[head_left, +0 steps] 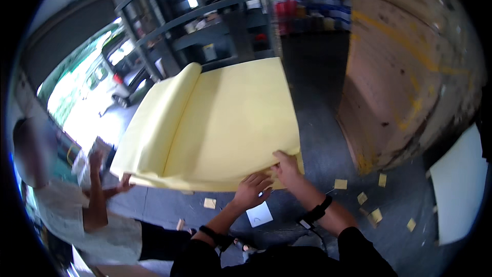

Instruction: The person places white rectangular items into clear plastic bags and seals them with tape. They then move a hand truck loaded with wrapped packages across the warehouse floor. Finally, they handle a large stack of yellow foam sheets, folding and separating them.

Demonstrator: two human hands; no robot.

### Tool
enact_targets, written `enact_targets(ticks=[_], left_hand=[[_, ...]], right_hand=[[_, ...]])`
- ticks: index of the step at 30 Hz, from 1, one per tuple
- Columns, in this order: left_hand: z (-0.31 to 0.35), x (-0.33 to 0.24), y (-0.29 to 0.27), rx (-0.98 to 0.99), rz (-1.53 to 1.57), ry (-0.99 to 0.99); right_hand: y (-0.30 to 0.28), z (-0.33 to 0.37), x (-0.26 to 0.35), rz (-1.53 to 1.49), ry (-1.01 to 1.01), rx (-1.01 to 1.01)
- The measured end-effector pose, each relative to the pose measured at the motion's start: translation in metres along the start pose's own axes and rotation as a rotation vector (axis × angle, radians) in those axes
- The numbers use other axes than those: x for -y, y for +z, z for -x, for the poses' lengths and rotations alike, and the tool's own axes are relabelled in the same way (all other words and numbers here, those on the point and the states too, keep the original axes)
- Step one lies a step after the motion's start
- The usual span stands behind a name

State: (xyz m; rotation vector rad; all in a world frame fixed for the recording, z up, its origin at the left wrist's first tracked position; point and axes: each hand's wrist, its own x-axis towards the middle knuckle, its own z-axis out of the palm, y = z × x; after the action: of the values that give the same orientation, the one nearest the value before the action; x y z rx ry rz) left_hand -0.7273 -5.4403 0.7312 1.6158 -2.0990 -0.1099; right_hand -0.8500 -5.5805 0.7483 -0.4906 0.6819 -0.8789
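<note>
Lying broad and flat before the person, the yellow paper (246, 107) is folded over in a long rounded ridge along its left part. Its near edge is met by both of the person's hands. The right hand (288, 168) is placed at the near right corner, fingers bent over the edge, its forearm slanted up and leftward. The left hand (252, 191) is set just beside it, palm down, fingers slightly parted and curved, its forearm angled up and rightward. Whether paper is gripped by either hand cannot be told. The near left corner is reached by a co-worker's hand (124, 183). A white card (260, 215) is seen below, and yellow scraps (341, 184) are scattered on the floor (320, 118).
</note>
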Motion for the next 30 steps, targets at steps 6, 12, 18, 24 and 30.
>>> enact_targets(ticks=[6,12,18,24,30], left_hand=[[-0.005,0.02,0.028,0.036,-0.239,-0.284],[0.003,0.033,0.053,-0.076,-0.099,-0.332],[0.005,0.033,0.051,-0.123,-0.141,-0.301],[0.005,0.019,0.029,-0.144,-0.165,-0.266],[0.004,0.025,0.042,-0.093,-0.187,-0.352]], right_hand=[[-0.013,0.011,-0.001,-0.042,-0.029,0.065],[-0.069,0.011,-0.024,0.004,0.112,0.052],[-0.067,0.013,-0.027,0.02,0.094,0.039],[-0.075,0.009,-0.031,0.026,0.056,0.065],[-0.067,0.008,-0.037,0.062,0.017,0.031]])
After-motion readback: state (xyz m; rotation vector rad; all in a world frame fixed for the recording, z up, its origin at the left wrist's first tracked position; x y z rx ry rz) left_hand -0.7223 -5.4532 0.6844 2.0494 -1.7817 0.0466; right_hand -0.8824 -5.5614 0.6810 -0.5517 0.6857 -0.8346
